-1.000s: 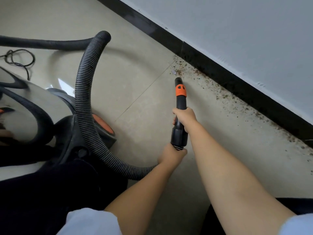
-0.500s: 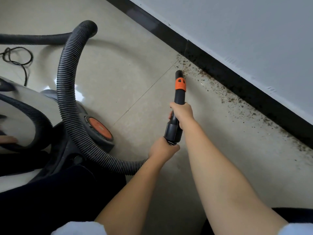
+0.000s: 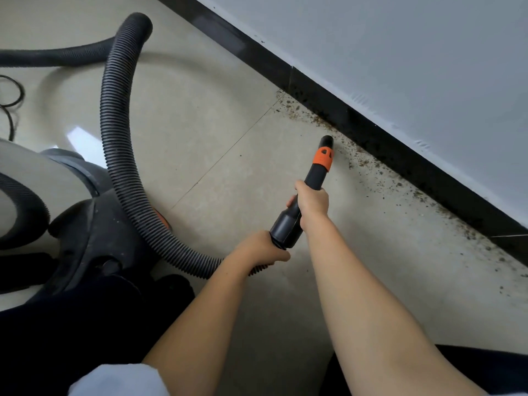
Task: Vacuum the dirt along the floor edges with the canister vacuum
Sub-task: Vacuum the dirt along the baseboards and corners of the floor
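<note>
Along the skirting (image 3: 385, 144), the right hand (image 3: 313, 202) is gripping the nozzle (image 3: 321, 161) forward to aim at dirt (image 3: 368, 164) (left hand (image 3: 258, 248) is clasping the hose (image 3: 120, 144), steadying it).

canister (image 3: 43, 195) left | nozzle (image 3: 324, 155) right, near baseboard (image 3: 371, 132); dirt (image 3: 368, 161) along baseboard

An indoor room, home or office unclear: glossy beige floor tiles (image 3: 223, 115) meet a black skirting (image 3: 371, 132) under a pale painted wall (image 3: 400, 52).

No legible text or labels.
</note>
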The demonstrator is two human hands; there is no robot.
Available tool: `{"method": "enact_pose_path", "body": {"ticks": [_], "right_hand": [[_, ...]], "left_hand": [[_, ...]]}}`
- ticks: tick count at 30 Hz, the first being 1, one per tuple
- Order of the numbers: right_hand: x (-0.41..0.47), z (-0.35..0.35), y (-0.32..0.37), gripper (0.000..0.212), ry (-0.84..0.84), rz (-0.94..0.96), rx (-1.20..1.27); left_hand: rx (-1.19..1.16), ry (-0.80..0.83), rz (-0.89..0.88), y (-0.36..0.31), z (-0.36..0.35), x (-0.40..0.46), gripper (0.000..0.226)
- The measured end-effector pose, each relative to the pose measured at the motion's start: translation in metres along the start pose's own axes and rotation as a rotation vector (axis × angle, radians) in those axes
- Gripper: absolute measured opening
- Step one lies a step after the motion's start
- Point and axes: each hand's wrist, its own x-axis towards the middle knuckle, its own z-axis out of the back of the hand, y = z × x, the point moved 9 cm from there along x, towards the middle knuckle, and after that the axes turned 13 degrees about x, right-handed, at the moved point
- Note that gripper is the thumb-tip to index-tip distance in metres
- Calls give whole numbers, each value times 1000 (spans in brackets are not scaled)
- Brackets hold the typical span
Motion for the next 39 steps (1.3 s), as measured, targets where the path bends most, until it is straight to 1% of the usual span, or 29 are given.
{"method": "enact_pose_path", "body": {"ticks": [3,8,12,18,23,27,32,39], "right_hand": [[0,-7,2,12,15,-6,1],[3,-38,10,12,128,-34,-111],[4,-68,12,11,220,-52,-172],[7,-104,13,12,290,-57,-170],[13,-110,20,12,276,-63,-135],[18,-101,23,15,224,-73,-94],[15,-77,22,13,171,-69,-55],[12,-38,20,12,98,-67,30]], "left_hand": [[11,-1,10,1,5,0,30],[-60,-103,56,7,17,3,28],[-85,-176,86,13,30,4,31],[-62,-237,123,26,56,10,26],[-27,-234,118,23,70,17,21],[16,-241,109,18,73,19,24],[48,-187,111,9,59,16,23],[87,-137,71,-6,37,8,16]]}}
